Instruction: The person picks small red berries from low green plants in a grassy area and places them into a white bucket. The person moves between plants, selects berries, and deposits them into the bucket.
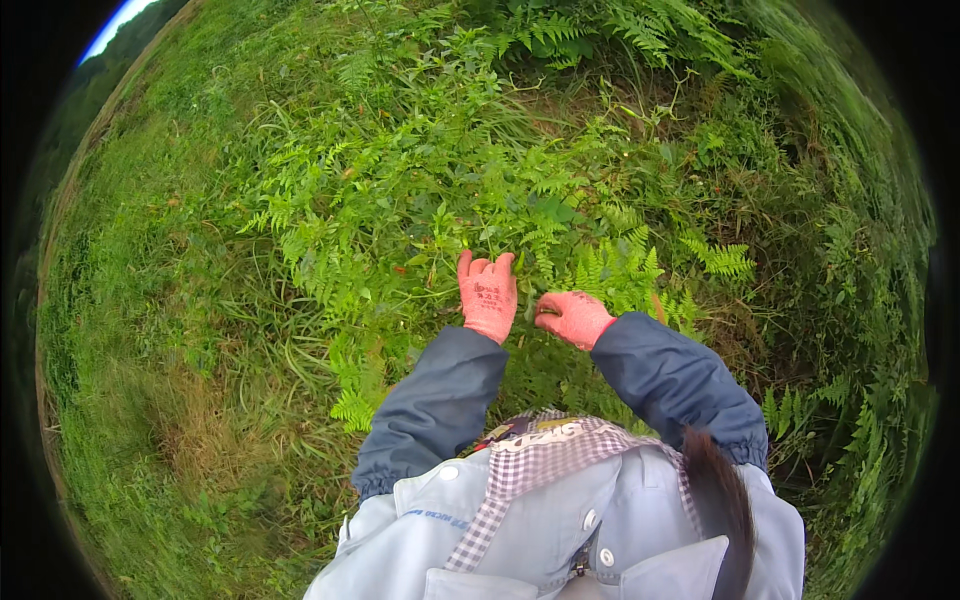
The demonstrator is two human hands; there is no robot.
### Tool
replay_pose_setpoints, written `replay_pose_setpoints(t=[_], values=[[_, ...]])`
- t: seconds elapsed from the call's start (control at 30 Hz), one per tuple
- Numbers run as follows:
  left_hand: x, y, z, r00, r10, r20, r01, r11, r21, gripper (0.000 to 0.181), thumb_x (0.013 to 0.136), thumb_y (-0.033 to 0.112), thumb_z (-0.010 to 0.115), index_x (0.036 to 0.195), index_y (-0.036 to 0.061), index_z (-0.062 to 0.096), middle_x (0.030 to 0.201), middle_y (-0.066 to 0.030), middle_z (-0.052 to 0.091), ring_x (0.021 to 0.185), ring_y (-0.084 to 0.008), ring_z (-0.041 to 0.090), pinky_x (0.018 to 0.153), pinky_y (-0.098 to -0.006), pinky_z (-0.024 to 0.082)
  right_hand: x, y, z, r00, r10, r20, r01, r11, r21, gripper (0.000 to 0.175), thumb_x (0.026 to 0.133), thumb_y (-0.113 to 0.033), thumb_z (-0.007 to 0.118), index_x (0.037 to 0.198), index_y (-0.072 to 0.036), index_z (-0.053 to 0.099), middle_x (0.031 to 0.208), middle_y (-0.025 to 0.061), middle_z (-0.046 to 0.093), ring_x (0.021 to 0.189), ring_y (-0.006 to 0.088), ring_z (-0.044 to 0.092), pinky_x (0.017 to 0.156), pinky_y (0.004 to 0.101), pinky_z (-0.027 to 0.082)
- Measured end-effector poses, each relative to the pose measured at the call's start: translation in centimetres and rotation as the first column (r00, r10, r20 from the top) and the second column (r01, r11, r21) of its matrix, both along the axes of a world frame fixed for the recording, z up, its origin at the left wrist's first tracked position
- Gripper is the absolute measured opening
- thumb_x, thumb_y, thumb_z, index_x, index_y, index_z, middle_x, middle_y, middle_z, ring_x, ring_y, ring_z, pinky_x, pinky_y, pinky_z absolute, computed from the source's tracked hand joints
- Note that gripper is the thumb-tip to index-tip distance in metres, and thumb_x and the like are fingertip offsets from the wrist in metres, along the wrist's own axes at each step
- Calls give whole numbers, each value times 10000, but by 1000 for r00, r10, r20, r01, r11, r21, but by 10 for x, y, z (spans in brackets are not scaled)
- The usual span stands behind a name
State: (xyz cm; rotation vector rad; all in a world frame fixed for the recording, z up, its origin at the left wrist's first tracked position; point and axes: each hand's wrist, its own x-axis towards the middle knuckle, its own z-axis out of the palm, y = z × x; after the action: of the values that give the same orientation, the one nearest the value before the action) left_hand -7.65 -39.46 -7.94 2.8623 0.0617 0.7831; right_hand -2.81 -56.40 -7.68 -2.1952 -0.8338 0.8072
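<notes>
My left hand (489,297), in a coral-pink work glove that bears writing, reaches into leafy green plants (450,202). A slim green pepper (519,262) shows right beside its fingertips; whether the fingers grip it or a stem is hidden. To the right and a little nearer my body, my right hand (576,318) wears a matching glove. Its thumb and fingers curl towards each other near the leaves, and what lies between them cannot be made out. Dark blue sleeve covers (435,405) run up both forearms.
Fern fronds (622,262) grow among the plants and right of my hands. A small red pepper-like spot (400,269) shows left of them. Long grass (292,360) lies left, with a dry brown patch (202,427). A checked apron (555,465) hangs over my pale jacket.
</notes>
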Motion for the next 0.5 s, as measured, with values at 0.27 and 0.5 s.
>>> replay_pose_setpoints(t=[0.27, 0.5], values=[[-4, -7, -7, 990, -136, -23, 137, 990, 23, 218, 664, 83, 668, 863, 141, 602, 734, -17, 590, 813, -231, 557, 1009, -471, 334, 14, 6, 29, 818, -405, -409, 557, 735, 386, 183, 845, -201, 639, 908, -32, 608, 629, -1, 532, 491, 68, 419, 444, 256, 332], [-7, -11, -9, 993, -118, -32, 119, 992, 39, 217, 654, 89, 669, 848, 151, 593, 751, -22, 592, 848, -240, 550, 1037, -489, 296, 5, 22, -4, 609, -422, -672, 729, 631, 265, 199, 844, -223, 643, 841, -34, 579, 630, -3, 535, 466, 93, 431, 419, 246, 318]])
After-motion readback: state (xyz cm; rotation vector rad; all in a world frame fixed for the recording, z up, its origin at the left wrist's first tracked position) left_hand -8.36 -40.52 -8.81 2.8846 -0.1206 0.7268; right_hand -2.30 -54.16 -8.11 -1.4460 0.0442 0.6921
